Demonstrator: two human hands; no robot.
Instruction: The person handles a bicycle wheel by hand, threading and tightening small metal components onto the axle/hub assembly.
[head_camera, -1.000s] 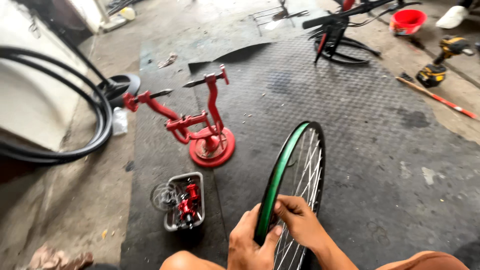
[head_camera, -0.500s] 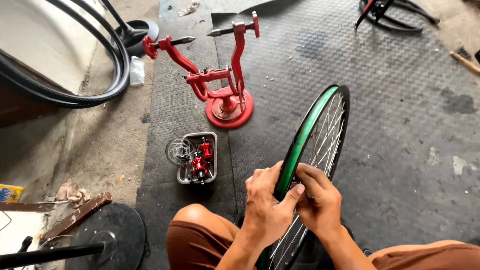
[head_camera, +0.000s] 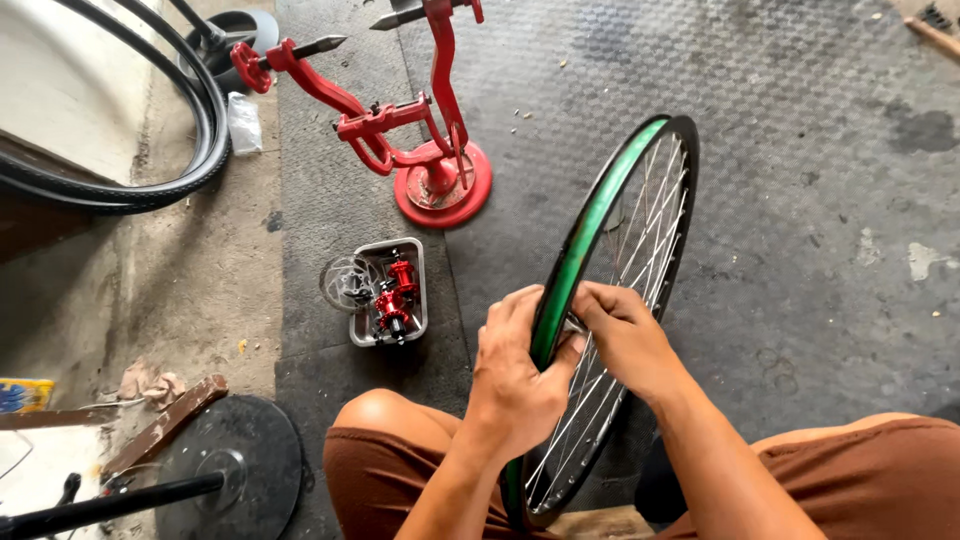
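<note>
A black bicycle wheel rim with green rim tape and silver spokes stands upright on the mat between my knees. My left hand clasps the rim from the left side, thumb across the green tape. My right hand presses against the rim from the right, fingers pinched at a spoke near the rim's inner edge. Both hands meet at the same spot on the rim.
A red wheel truing stand sits on the black rubber mat ahead. A small tray holds red hubs beside a brake disc. Black tyres lean at left. A round black base lies near my left knee.
The view has tilted down and closer. Both hands stay on the rim, with the fingers shifting slightly at the same spot.
</note>
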